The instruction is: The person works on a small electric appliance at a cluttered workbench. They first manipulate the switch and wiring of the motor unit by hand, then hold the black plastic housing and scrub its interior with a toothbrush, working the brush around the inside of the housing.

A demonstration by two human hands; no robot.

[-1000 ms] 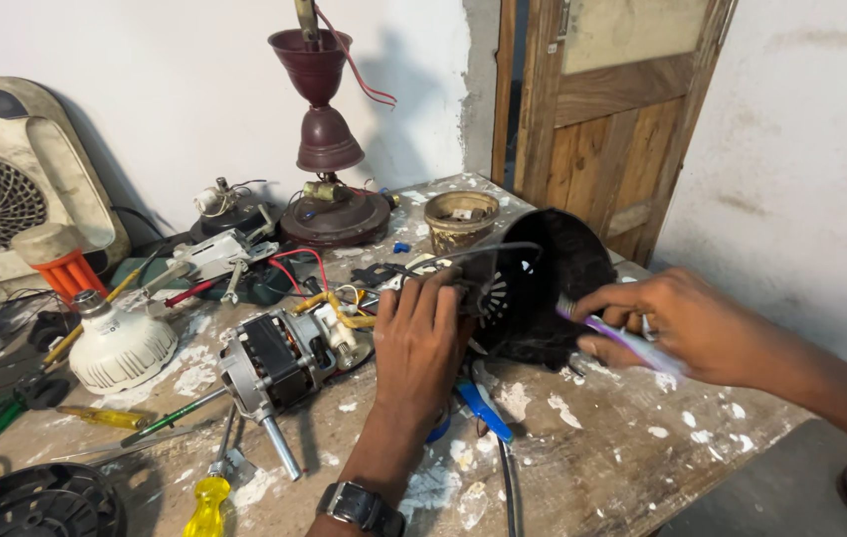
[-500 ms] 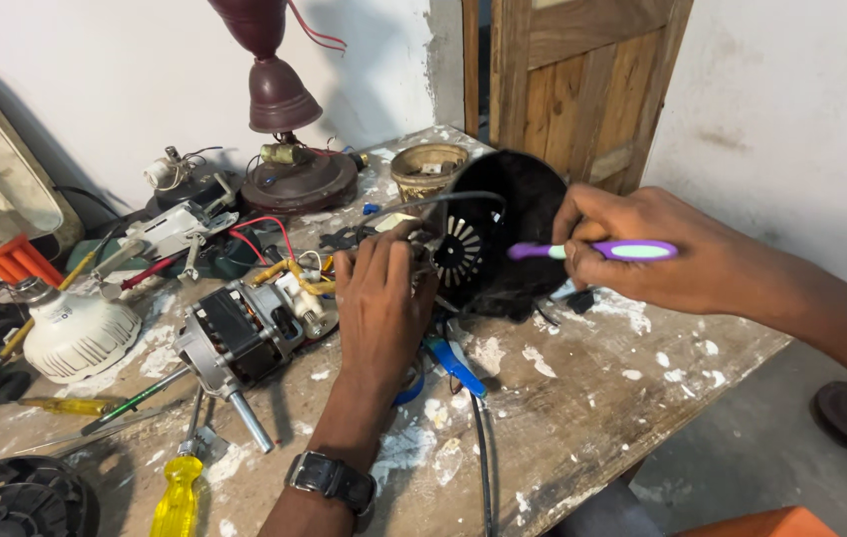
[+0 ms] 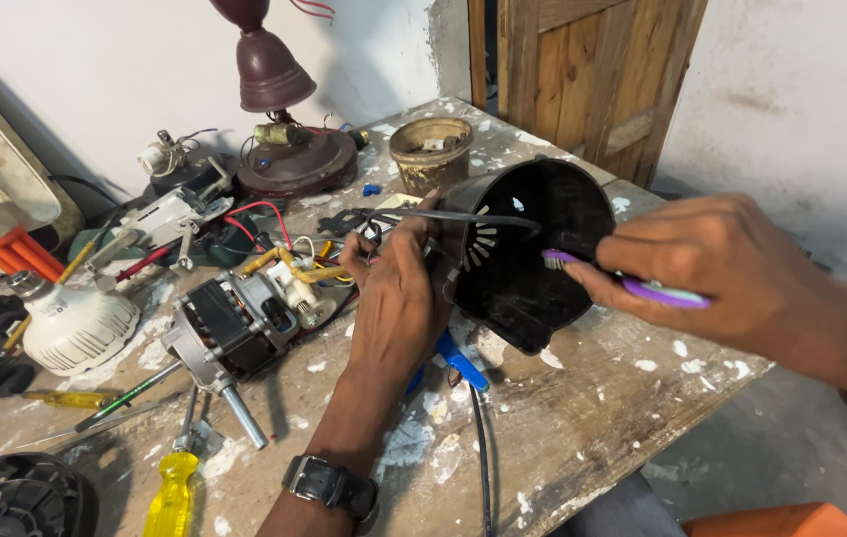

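My left hand (image 3: 398, 288), a watch on its wrist, grips the left side of a black round slotted housing (image 3: 528, 254) lying on its side on the paint-splattered wooden table (image 3: 582, 418). My right hand (image 3: 712, 273) holds a purple toothbrush (image 3: 622, 283), its bristle end at the housing's open mouth. An electric motor (image 3: 234, 328) with a steel shaft and coloured wires lies just left of my left hand. A blue-handled tool (image 3: 458, 358) sits under my left wrist.
A maroon lamp base (image 3: 289, 149) and a brown pot (image 3: 431, 149) stand at the back. A white bulb housing (image 3: 75, 323), yellow screwdriver (image 3: 173, 492), green screwdriver (image 3: 125, 398) and black fan grille (image 3: 10, 497) lie left. The table edge drops to the right near a wooden door (image 3: 592, 70).
My right hand has brought the toothbrush down and left, up to the housing's opening. The view has shifted closer and leftward; my left hand keeps its grip.
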